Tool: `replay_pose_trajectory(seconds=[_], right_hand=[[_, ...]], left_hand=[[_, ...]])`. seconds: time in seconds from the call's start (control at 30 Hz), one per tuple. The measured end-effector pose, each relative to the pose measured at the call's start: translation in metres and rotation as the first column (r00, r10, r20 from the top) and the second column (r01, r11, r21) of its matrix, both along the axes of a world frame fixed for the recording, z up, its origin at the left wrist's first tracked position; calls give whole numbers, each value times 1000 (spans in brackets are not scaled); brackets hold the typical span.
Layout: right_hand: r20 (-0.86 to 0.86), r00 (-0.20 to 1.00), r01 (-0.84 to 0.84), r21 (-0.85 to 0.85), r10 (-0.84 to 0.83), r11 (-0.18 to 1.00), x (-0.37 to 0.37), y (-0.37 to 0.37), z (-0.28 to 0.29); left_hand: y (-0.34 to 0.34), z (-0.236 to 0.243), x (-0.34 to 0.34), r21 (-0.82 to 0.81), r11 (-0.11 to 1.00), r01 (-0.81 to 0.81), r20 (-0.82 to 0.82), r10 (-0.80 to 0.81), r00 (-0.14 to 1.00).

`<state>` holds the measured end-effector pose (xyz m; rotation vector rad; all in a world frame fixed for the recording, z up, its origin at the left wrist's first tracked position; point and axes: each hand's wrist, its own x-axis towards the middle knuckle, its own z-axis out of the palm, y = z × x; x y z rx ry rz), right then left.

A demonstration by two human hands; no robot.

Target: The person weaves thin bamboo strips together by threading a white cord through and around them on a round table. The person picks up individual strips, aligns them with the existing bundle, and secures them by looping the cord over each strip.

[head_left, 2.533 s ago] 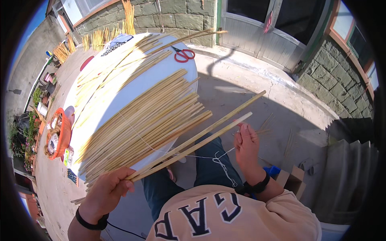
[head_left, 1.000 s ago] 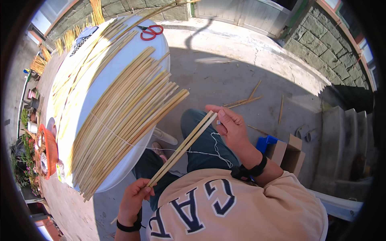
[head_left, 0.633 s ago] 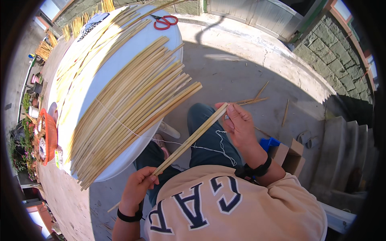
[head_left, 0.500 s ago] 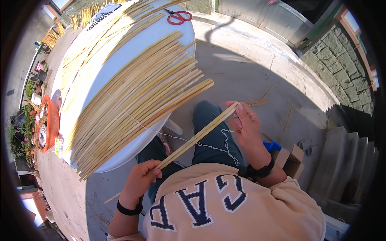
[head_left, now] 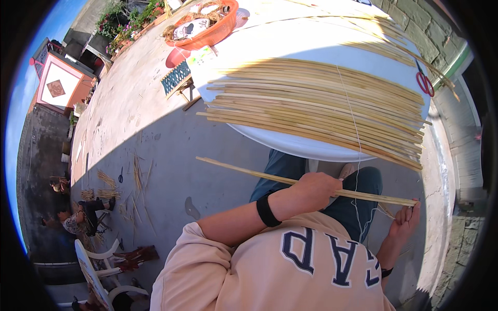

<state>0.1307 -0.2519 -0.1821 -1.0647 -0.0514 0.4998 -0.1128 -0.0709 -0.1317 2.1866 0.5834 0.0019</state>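
In the lower middle of the frame the left hand (head_left: 315,189) was closed around a long, thin reed stalk (head_left: 244,170) near its middle, the right hand (head_left: 405,223) pinched its end, and it looked light, stiff and easy to snap.

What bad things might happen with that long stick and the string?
The left hand grips the long stick mid-length, so its free end might swing and snag. The thin string running to the right hand could tangle or tug the sticks on the white table out of line.
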Motion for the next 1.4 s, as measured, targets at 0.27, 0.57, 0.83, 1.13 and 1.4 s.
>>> replay_pose_trajectory(seconds=[0.27, 0.57, 0.83, 1.13, 1.4], right_hand=[[-35, 999, -16, -96, 13, 995, -5, 7, 2], [-9, 1000, -25, -140, 24, 990, -3, -2, -1], [-37, 999, 13, -109, -17, 994, -19, 11, 12], [-18, 1000, -25, 7, 25, 1000, -25, 8, 17], [19, 925, -379, 150, 380, 913, -45, 5, 9]], left_hand=[[10, -3, -5, -104, 993, 48, 29, -45, 999], [16, -8, 0, -219, 966, 137, -31, -148, 989], [23, 4, -8, -344, 937, 67, -11, -76, 997], [21, 8, -5, -403, 915, 23, -13, -32, 999], [9, 11, 3, -428, 904, -1, 89, 43, 995]])
